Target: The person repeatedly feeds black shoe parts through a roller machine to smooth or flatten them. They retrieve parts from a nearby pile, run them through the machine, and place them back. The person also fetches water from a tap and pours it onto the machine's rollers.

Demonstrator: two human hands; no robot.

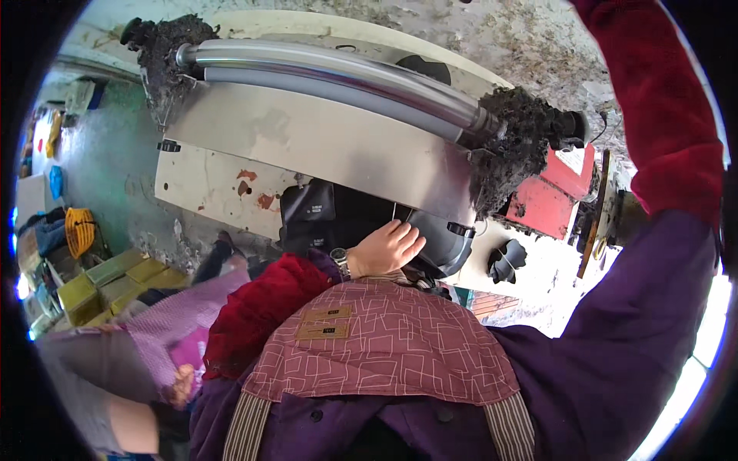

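Observation:
My left hand (388, 247), with a watch (340, 261) on its wrist, reaches to the front of a roller machine (323, 146). Its fingers curl down at the edge of flat black pieces (307, 201); what lies under the fingertips is hidden. A curved black piece (442, 244) is just right of the hand. Near the index finger stands a thin metal bit (395, 210), too small to make out. My right arm (665, 123), in a red sleeve cover, stretches up past the upper right edge; the hand on it is out of view.
Dark fluffy grime coats both ends of the metal roller (330, 65). A black petal-shaped piece (506, 261) lies at the right, near a red box (542, 207). Yellowish boxes (115, 280) and an orange basket (79, 232) stand at the left. Another person's arm or leg (132, 424) shows lower left.

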